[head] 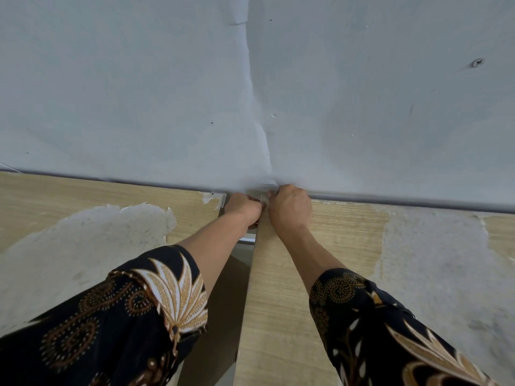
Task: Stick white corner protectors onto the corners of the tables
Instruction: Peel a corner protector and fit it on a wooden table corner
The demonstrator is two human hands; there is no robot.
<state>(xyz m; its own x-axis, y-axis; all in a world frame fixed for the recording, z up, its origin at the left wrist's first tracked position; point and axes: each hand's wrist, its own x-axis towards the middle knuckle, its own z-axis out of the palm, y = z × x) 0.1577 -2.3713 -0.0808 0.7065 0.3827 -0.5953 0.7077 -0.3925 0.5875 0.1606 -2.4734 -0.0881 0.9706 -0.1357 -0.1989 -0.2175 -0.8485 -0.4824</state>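
Corner protector point(263, 201): only a small white sliver is seen, at the far left corner of the right surface point(278, 288), close under the grey wall point(362, 107). Most of it is hidden by the hands, so its seating on the corner cannot be judged.

Risks from here:
- The protector may be stuck on crooked, because the corner is covered by fingers and lies tight against the wall, leaving little room to align it
- Adhesion may be poor if pressure is released early, or if the laminate at that edge is as worn as the pale peeled patches point(83, 246) seen on both surfaces
- The piece could be dropped into the gap point(223, 302) between the two surfaces if the grip slips

Hands: left hand point(242, 207) is reached across the gap from the left surface point(83, 190), fingers curled in towards the white piece. Right hand point(289, 207) is laid over the corner itself, fingers curled down at the wall side. The two hands are drawn together, nearly touching, both closed on the protector as far as can be made out; the fingertips are not visible.

A second pale piece point(222, 198) is noted on the far right corner of the left surface; whether it is a fitted protector cannot be told
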